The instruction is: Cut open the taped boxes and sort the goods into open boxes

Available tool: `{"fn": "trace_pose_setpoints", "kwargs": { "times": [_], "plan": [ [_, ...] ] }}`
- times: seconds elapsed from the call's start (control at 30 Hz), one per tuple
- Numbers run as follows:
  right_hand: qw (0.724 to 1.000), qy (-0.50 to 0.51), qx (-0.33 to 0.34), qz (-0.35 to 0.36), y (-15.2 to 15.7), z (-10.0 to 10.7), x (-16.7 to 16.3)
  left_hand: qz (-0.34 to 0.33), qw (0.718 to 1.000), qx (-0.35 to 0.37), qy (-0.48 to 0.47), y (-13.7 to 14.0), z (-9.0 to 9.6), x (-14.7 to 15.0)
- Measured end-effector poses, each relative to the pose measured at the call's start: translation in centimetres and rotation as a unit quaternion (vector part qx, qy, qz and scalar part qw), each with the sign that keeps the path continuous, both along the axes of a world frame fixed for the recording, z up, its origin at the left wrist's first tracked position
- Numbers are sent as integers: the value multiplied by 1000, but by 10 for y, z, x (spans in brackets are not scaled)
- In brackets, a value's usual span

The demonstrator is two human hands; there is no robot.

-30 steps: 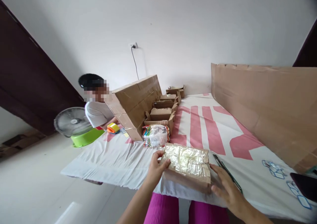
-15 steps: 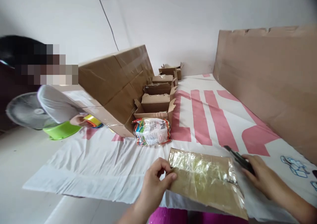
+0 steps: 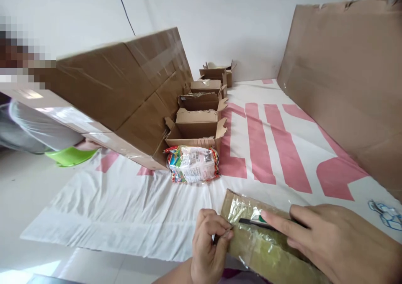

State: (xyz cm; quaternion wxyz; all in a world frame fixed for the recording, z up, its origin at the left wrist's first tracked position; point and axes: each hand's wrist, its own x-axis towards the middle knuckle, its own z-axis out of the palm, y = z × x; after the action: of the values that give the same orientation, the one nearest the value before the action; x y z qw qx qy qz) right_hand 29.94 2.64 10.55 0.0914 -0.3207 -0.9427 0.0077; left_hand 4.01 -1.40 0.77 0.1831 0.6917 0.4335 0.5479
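While the left hand pinches the box at nine o'clock, the right hand grips a knife pointing toward nine too.

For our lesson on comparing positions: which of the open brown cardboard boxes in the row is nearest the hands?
The open brown cardboard box right behind the colourful plastic packet; the others stand farther back, toward the white wall.

Taped carton is brown; cutter, black and green; tablecloth, white with pink bands and blue-outlined motif; packet, printed red, green, blue and white.
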Motion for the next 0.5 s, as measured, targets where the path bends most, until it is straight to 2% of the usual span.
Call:
{"fn": "trace_pose_setpoints", "kwargs": {
  "times": [0.07, 0.2, 0.37, 0.5],
  "plan": [
    [1000, -10, -10, 19, 3, 4, -8, -4, 1000, 5, -9, -1, -3, 1],
    [1000, -13, 9, 1, 1, 5, -18, -2, 1000, 12, -17, -3, -7, 1],
    [998, -37, 40, 23, -9, -1, -12, 30, 999, 7, 8, -7, -9, 4],
    [996, -50, 68, 28, -18, 1, -5, 43, 999, 5, -20, -8, -10, 9]
  ]
}}
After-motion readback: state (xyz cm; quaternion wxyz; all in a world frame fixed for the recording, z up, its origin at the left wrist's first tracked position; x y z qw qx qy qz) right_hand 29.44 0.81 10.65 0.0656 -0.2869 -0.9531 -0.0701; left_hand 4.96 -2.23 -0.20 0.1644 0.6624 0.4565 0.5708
